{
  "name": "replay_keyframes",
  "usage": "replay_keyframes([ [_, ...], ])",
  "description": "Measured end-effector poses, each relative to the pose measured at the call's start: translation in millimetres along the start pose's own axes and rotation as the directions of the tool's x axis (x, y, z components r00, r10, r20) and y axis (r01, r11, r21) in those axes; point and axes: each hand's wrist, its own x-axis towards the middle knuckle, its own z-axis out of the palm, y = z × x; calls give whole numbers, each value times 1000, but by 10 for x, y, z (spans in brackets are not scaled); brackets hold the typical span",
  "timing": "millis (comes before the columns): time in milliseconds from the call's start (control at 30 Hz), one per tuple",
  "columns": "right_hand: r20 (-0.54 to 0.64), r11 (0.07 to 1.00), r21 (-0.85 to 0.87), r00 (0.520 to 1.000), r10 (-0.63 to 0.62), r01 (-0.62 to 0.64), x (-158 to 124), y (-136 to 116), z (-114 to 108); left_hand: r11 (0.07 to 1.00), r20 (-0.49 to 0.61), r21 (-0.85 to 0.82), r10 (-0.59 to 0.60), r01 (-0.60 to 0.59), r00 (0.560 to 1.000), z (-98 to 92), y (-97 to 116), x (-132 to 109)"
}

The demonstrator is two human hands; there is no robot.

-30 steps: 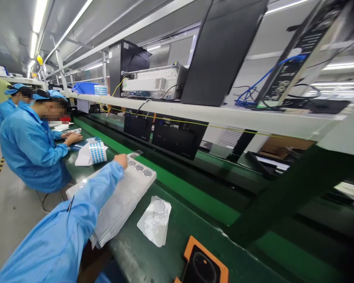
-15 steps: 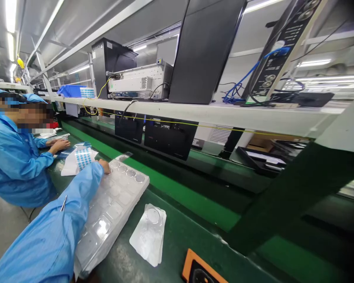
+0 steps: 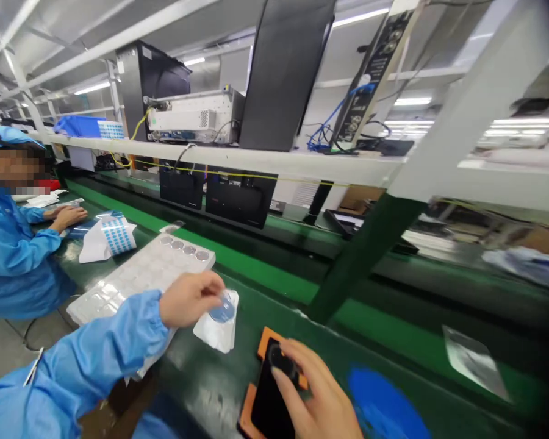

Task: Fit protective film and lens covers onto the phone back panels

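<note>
My left hand (image 3: 193, 299) pinches a clear round film with a bluish tint (image 3: 222, 308), held over the white sheets (image 3: 216, 332) on the bench. Behind that hand lies a clear plastic tray (image 3: 141, 265) with several round discs (image 3: 190, 250) along its far row. At the lower middle my right hand (image 3: 318, 390) reaches over a black device (image 3: 269, 402) in an orange holder (image 3: 248, 410). Its thumb and fingers are at a dark round part on the device; whether they grip it is blurred.
A co-worker in blue (image 3: 13, 244) sits at the left near white sheets with blue dots (image 3: 119, 236). A green post (image 3: 366, 259) rises from the bench edge. Something blue (image 3: 387, 405) lies at lower right, a clear bag (image 3: 476, 363) beyond.
My left hand has moved right from the tray's far corner to above the white sheets, now with the film. My right hand has come into view over the device. The view has shifted right.
</note>
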Motion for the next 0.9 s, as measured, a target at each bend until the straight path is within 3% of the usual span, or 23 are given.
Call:
replay_keyframes([
  [133,247,992,124,969,-9,-22,334,-417,-141,995,141,-103,10,5,990,724,162,-296],
  [267,331,981,158,942,51,-108,326,-395,-226,986,116,-163,-17,36,993,1083,121,-323],
  [400,322,981,128,941,101,-149,224,-137,-296,972,89,-234,8,13,996,1282,66,-277],
  [467,276,978,132,953,122,-164,191,18,-289,970,18,-244,-4,8,1000,1354,15,-239],
  [567,258,944,244,953,159,-223,139,274,-186,975,-120,-216,-68,40,991,1436,-139,-204],
  [633,248,924,290,952,178,-249,101,463,-65,979,-154,-189,-109,79,982,1487,-286,-216],
  [767,183,944,271,973,142,-188,47,847,189,988,-170,-77,-148,136,974,1603,-574,-311],
  [900,215,988,126,975,58,-87,31,1146,314,994,-178,57,-78,89,981,1686,-739,-386],
])
